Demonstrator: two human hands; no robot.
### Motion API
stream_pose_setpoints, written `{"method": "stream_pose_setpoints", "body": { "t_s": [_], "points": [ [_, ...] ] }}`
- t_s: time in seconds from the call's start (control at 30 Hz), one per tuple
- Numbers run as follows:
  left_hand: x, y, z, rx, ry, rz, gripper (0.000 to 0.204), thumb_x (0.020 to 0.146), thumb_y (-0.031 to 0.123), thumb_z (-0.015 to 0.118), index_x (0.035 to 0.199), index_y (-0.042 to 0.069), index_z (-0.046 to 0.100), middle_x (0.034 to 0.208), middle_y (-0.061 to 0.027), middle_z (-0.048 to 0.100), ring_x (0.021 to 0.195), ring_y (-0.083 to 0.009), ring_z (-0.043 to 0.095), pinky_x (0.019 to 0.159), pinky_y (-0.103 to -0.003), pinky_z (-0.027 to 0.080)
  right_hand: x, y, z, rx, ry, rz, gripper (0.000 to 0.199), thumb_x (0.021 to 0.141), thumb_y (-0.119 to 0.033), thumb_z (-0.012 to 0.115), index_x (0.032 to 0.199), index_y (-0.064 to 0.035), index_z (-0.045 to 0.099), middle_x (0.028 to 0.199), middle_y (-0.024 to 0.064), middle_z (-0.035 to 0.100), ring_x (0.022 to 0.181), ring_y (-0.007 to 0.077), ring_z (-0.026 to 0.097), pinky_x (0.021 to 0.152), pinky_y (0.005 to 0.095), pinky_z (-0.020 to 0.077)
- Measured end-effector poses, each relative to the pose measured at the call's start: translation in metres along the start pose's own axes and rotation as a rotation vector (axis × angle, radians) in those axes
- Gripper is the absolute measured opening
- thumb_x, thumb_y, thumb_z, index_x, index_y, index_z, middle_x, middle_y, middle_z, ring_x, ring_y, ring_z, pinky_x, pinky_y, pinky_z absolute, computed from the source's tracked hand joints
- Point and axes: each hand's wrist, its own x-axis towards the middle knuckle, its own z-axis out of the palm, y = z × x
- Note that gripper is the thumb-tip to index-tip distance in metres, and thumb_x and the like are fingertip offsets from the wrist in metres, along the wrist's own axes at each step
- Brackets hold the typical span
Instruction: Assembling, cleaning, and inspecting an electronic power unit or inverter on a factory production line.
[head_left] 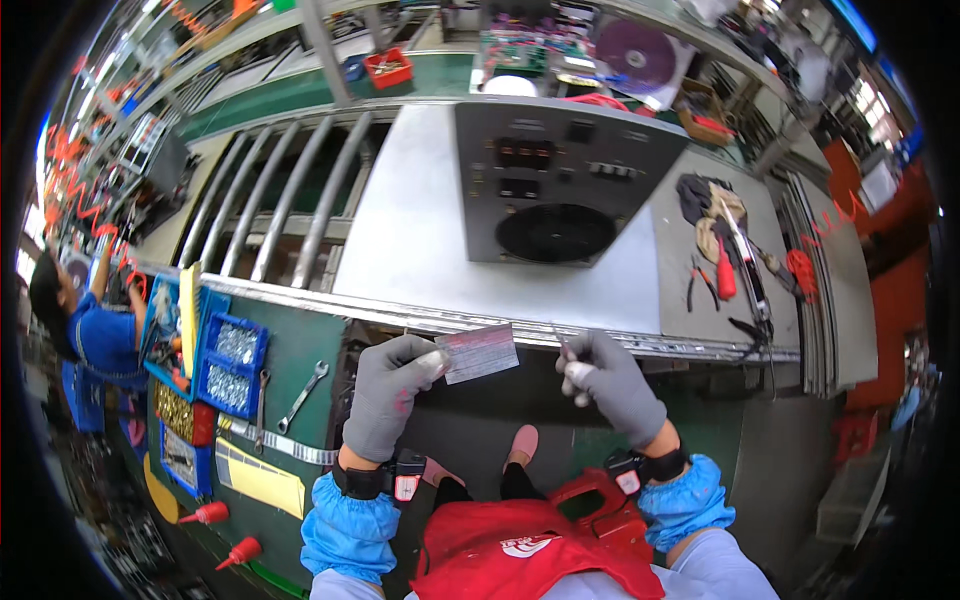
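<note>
My left hand [385, 392], in a grey glove, pinches a small flat silvery rectangular label [480, 353] by its left edge; rows of print cover it. To the right, my gloved right hand [608, 382] has its fingers closed on a thin pointed thing [563, 343] whose kind I cannot make out. Both hands are in the air in front of the bench's near rail, apart from each other. Beyond them a dark grey metal panel [480, 220] stands on the pale worktop [400, 245], with a round black fan grille and several sockets on it.
On the green bench [300, 345] at left lie two wrenches [303, 398], blue bins of screws [232, 365], yellow label sheets [260, 478] and red bottles [240, 552]. Rollers [310, 200] run behind it. Pliers [702, 285] and a red-handled screwdriver [725, 270] lie at right. A co-worker [100, 325] is far left.
</note>
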Motion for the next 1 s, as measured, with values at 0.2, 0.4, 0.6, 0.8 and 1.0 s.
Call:
{"method": "stream_pose_setpoints", "body": {
  "t_s": [0.2, 0.4, 0.6, 0.8, 1.0],
  "points": [
    [0.017, 0.006, 0.069, 0.051, -0.118, -0.063, 0.019, 0.081, 0.019, 0.066, 0.077, 0.001, 0.065, 0.068, -0.0001, 0.057, 0.063, -0.0069, 0.048, 0.061, -0.023, 0.037, 0.001, -0.009, -0.054, -0.215, -0.009, -0.183, 0.043, 0.08, -0.028, 0.076, 0.109, 0.0012, 0.064, 0.084, 0.0033, 0.059, 0.076, 0.0085, 0.053, 0.067, 0.0255, 0.0454],
    [0.032, 0.004, 0.108, 0.06, -0.194, -0.028, 0.019, 0.082, 0.018, 0.067, 0.084, -0.001, 0.067, 0.072, -0.0009, 0.06, 0.065, -0.0073, 0.05, 0.062, -0.023, 0.039, 0.004, -0.01, -0.08, -0.195, 0.088, -0.176, 0.029, 0.083, -0.024, 0.073, 0.093, 0.002, 0.067, 0.069, 0.0009, 0.059, 0.065, 0.0081, 0.054, 0.061, 0.0266, 0.0459],
    [0.09, -0.007, 0.131, 0.196, -0.141, 0.265, 0.016, 0.085, 0.014, 0.07, 0.087, -0.002, 0.068, 0.073, -0.0022, 0.062, 0.068, -0.0077, 0.053, 0.061, -0.024, 0.042, 0.047, -0.005, -0.104, -0.224, 0.267, -0.393, 0.024, 0.085, -0.022, 0.071, 0.083, 0.0013, 0.066, 0.063, -0.0003, 0.054, 0.06, 0.0056, 0.047, 0.055, 0.0262, 0.0406],
    [0.163, -0.028, 0.158, 0.334, 0.133, 0.678, 0.015, 0.084, 0.013, 0.072, 0.089, 0.0, 0.069, 0.073, -0.0051, 0.061, 0.065, -0.01, 0.055, 0.059, -0.025, 0.044, 0.119, -0.001, -0.118, -0.266, 0.523, -0.647, 0.023, 0.084, -0.021, 0.073, 0.087, 0.0011, 0.068, 0.06, -0.0003, 0.05, 0.058, 0.0056, 0.043, 0.052, 0.0253, 0.0383],
    [0.197, -0.033, 0.175, 0.409, 0.365, 0.875, 0.014, 0.084, 0.015, 0.073, 0.085, 0.001, 0.07, 0.062, -0.0041, 0.061, 0.056, -0.0098, 0.055, 0.055, -0.026, 0.045, 0.161, -0.001, -0.118, -0.269, 0.676, -0.902, 0.023, 0.083, -0.02, 0.073, 0.085, 0.0021, 0.07, 0.059, 0.0047, 0.057, 0.054, 0.0085, 0.048, 0.052, 0.0276, 0.0417]
  ]
}}
